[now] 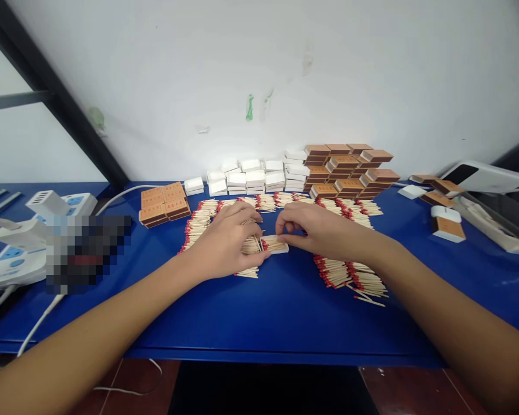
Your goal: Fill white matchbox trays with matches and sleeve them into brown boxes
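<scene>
A small white matchbox tray (279, 249) with red-tipped matches (273, 243) in it lies on the blue table between my hands. My left hand (231, 242) arches over a heap of loose matches, its thumb and forefinger closed about the tray's left end. Fingers curled, my right hand (307, 227) pinches at the tray's right end; whether a match is between the fingertips is hidden. Loose matches (196, 227) spread in rows to the left and behind. More matches (367, 279) lie under and beside my right forearm.
White trays (253, 178) and brown matchboxes (348, 167) are stacked along the wall. Another block of matchboxes (164, 204) sits left. Power strips (75, 207) with cables stand at the far left. At right are a white device (484, 176), a white case (445, 214) and several boxes.
</scene>
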The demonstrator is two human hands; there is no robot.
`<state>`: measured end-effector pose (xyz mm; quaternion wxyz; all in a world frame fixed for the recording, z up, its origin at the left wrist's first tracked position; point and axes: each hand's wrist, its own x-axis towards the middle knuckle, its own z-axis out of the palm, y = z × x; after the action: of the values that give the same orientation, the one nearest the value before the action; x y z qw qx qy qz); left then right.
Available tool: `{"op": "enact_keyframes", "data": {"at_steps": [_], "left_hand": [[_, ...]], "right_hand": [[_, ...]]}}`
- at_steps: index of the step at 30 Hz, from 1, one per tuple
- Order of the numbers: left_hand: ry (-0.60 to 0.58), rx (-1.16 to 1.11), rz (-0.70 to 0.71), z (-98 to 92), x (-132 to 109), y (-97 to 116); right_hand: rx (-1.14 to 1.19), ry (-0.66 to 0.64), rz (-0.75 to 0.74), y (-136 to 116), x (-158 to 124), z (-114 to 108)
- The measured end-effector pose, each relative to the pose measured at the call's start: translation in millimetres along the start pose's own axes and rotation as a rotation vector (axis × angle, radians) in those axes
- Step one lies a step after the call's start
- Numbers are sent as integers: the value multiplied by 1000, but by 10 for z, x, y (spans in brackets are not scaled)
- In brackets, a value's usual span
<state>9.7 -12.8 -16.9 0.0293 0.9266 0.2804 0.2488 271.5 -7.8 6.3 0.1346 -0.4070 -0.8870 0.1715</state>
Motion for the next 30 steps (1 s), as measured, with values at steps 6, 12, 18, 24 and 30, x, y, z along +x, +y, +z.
{"op": "enact_keyframes", "data": {"at_steps": [6,12,18,24,30], "left_hand": [[-25,15,-19,-10,2,5],[-11,-7,-20,1,-9,0],[-2,7,-12,9,-14,-7],[-2,-4,-3,-3,-17,-4],[7,-10,2,17,-25,-12]], "right_hand": [[8,-14,19,-45,11,35],[60,-15,30,-52,24,-1],[-96,248,21,232,173,5],[-179,213,23,321,396,178],[-226,195,43,323,443,226]]}}
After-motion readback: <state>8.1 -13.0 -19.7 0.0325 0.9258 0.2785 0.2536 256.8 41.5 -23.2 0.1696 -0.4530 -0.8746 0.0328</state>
